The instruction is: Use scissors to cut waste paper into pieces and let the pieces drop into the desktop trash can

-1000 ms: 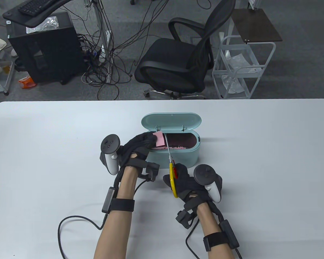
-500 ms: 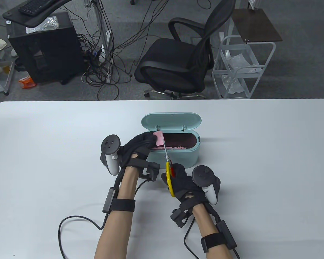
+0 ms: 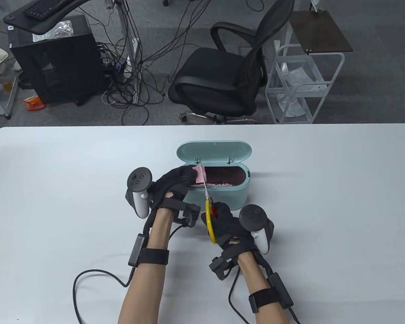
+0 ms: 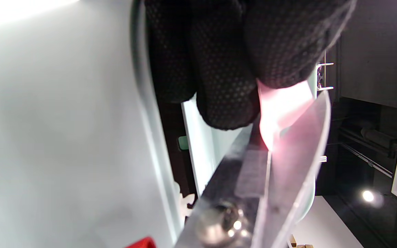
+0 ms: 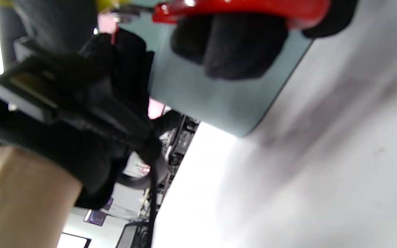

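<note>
A teal desktop trash can (image 3: 222, 199) stands mid-table with its lid (image 3: 214, 151) folded back; pink scraps (image 3: 219, 185) lie inside. My left hand (image 3: 175, 184) pinches a small pink paper (image 3: 199, 173) over the can's left end; in the left wrist view the paper (image 4: 281, 110) sits under my fingertips (image 4: 226, 86), against the blade. My right hand (image 3: 227, 224) grips scissors (image 3: 207, 202) with yellow and red handles in front of the can. The blades reach into the paper's right edge. In the right wrist view my fingers (image 5: 233, 48) curl through the red handle (image 5: 240, 8).
The white table (image 3: 324, 202) stretches wide on both sides of the can. Glove cables (image 3: 94, 273) trail by my forearms near the front edge. Beyond the table stand an office chair (image 3: 222, 77), a white wire cart (image 3: 303, 84) and a black computer case (image 3: 54, 57).
My right hand slid a little left and forward. The scissors swung from beside the paper onto its right edge.
</note>
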